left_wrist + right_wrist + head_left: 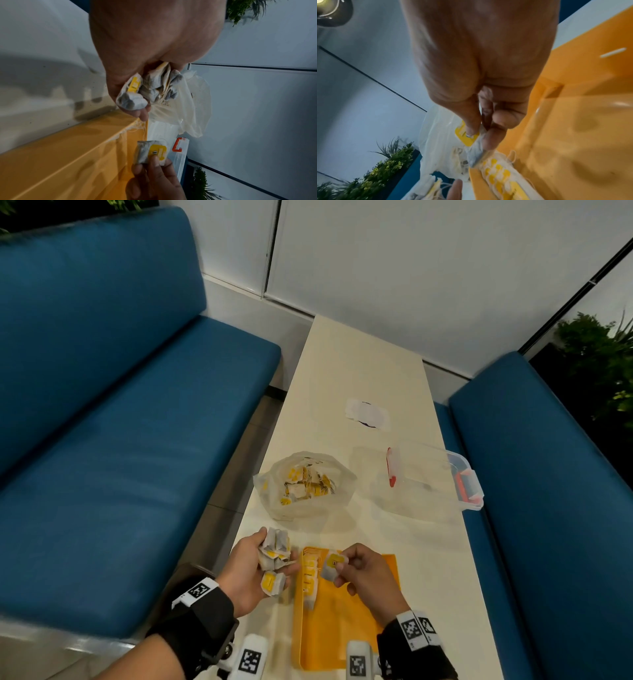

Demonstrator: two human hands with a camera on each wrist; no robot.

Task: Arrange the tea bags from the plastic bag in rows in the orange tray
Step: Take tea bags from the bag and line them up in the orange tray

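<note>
One tea bag (pixel 331 567), pinched by its yellow tag between my right hand's (pixel 368 575) thumb and fingertips, hangs over the far left corner of the orange tray (pixel 346 631). It looks nearly weightless, soft paper over loose leaf, limp below the pinch and likely to tear if squeezed hard; the stiffer tag or the top edge seems the safest hold, and the thin string could snag on its neighbours.

My left hand (pixel 251 565), just left of the tray, is curled around a bunch of tea bags (pixel 274 556), strings trailing from it, with one bag near the heel of the palm looking close to slipping out.

Inside the tray, a single row of tea bags (pixel 310 575) runs along the left wall, tags up and overlapping; the rest of the tray floor is bare orange. I judge the task to be early, with the bag in my right hand bound for that row's far end.

Beyond the tray, the plastic bag (pixel 305 486) sits open on the table (pixel 359 364), a heap of tea bags inside it. To its right stands a clear plastic box (pixel 424 477) with red clasps, in which I can see nothing.
</note>
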